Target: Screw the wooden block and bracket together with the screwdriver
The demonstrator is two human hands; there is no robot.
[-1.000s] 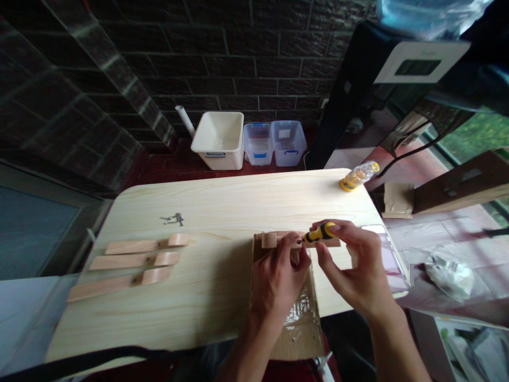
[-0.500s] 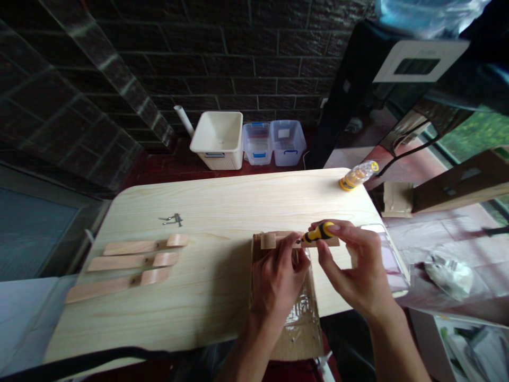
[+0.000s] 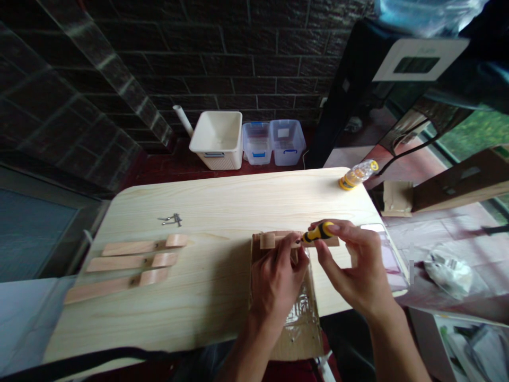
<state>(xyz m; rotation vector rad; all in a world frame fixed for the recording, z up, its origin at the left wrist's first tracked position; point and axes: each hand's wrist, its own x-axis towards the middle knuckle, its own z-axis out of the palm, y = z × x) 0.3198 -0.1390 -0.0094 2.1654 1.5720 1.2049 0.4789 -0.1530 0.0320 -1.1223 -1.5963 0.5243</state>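
My right hand (image 3: pixel 353 260) grips a yellow-and-black screwdriver (image 3: pixel 318 233), thumb and fingers around its handle. The screwdriver's tip points left and down at a light wooden strip (image 3: pixel 330 241) lying across a taped cardboard box (image 3: pixel 304 345). My left hand (image 3: pixel 278 273) is closed on that strip, its fingertips close to the tip; whether a screw sits there is hidden. A small curved wooden block (image 3: pixel 267 242) shows at the strip's left end. Several loose screws (image 3: pixel 173 218) lie on the table further left.
Three wooden strips with curved blocks (image 3: pixel 154 276) lie on the table's left side. A clear bottle with a yellow base (image 3: pixel 356 176) stands at the back right corner. Beyond the table are a cream bin (image 3: pixel 222 159) and two clear plastic boxes (image 3: pixel 288 156).
Both hands and the screwdriver stay in almost the same place. The whole view has shifted very slightly.
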